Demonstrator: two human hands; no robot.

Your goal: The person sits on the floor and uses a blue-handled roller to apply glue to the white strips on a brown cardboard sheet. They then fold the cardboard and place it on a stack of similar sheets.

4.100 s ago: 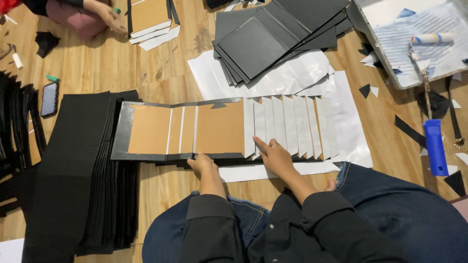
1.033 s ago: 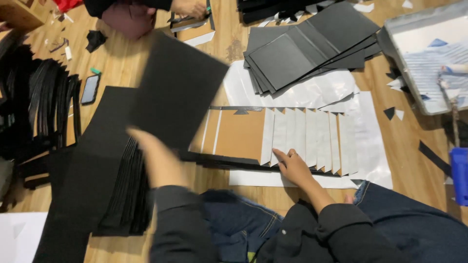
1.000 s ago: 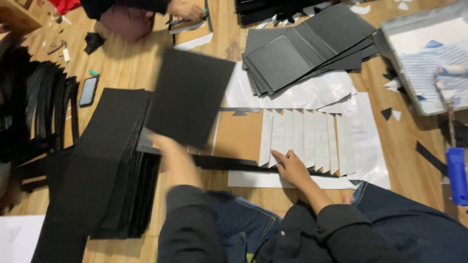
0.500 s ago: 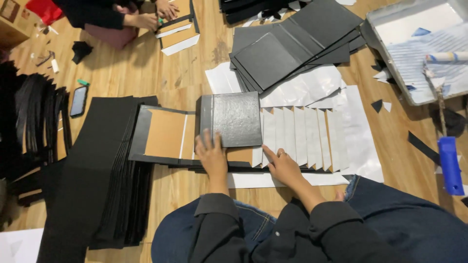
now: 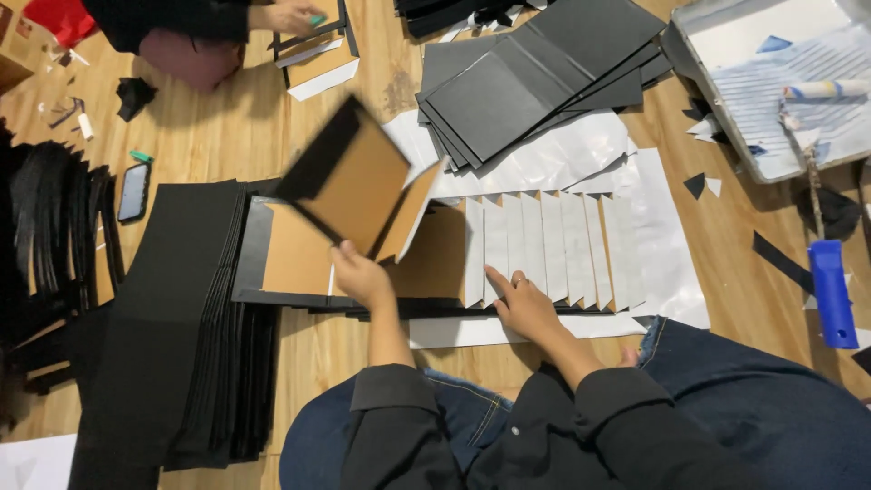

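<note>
My left hand (image 5: 361, 275) grips the lower edge of a folded cover board (image 5: 354, 186), black outside and brown inside, lifted and tilted above the floor. Under it lies an open black cover (image 5: 290, 263) with brown panels. My right hand (image 5: 522, 304) presses its fingers flat on a fanned row of white paper sheets (image 5: 553, 245) lying right of that cover.
A tall stack of black sheets (image 5: 172, 336) lies at my left. Finished black covers (image 5: 535, 82) are piled at the back. A tray with a paint roller (image 5: 780, 91) and a blue handle (image 5: 830, 290) sit at right. Another person (image 5: 181, 32) works at top left beside a phone (image 5: 133, 191).
My left hand brought a black sheet from the left stack onto the open cover, then raised the folded board upward and leftward. My right hand stayed on the white sheets.
</note>
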